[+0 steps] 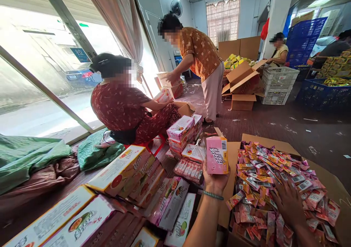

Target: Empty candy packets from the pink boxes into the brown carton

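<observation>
My left hand (216,181), with a green bead bracelet at the wrist, grips a small pink carton (216,155) from below and holds it upright. Flaps stand up at the carton's far top edge; its inside is hidden from me. Over a heap of small pink, orange and purple sachets (255,181) lies my right hand (289,201), fingers spread and touching the packets. The heap fills a large cardboard box (320,170) at my right. Whether any sachet is under the right palm I cannot see.
Rows of printed cartons (120,166) stand at front left, with a stack of pink cartons (181,130) beyond. A seated person (117,100) holds a carton; another person (203,53) bends over boxes. White crates (278,84) and blue crates (307,38) stand behind.
</observation>
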`<state>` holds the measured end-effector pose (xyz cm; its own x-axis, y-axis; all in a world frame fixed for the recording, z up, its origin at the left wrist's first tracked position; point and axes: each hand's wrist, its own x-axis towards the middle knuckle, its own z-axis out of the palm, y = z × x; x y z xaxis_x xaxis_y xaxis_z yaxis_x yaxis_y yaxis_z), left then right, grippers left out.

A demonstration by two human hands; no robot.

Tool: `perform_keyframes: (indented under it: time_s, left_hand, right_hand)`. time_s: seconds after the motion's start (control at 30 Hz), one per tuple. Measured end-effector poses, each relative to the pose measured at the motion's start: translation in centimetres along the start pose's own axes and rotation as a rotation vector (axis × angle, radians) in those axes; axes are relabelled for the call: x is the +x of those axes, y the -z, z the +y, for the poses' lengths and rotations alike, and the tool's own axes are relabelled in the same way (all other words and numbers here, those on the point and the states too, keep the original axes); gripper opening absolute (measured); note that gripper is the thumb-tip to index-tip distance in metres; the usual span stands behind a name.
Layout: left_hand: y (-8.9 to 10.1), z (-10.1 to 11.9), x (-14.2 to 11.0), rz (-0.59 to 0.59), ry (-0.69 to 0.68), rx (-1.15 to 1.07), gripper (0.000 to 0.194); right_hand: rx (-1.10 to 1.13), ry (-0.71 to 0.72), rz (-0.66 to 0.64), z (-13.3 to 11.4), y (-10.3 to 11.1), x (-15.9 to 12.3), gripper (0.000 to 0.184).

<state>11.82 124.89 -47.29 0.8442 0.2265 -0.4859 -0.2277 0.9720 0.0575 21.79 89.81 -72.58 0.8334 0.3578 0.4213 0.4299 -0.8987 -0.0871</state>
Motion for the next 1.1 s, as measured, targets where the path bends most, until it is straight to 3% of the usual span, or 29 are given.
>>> perform_keyframes:
  time_s: [0.2,0.43,0.83,1.1]
  left_hand:
    - [0.3,0.1,0.2,-0.026,0.03,-0.03,0.04]
    - [0.2,-0.3,0.2,-0.016,0.014,-0.001,0.046]
    - [0.9,-0.3,0.8,-0.158,0.03,0.012,0.045]
    - [0.6,0.0,0.1,-0.145,0.014,-0.008,0.047]
  right_hand:
    - [0.022,-0.039,0.045,-0.4,-0.1,-0.2,0.069]
    - [0.067,0.009,0.093,-1.3,1.0,-0.2,0.069]
    - [0.07,0.026,0.078,-1.0,1.9,0.3,0.069]
    - [0.048,0.025,0.024,-0.8,1.7,-0.1,0.069]
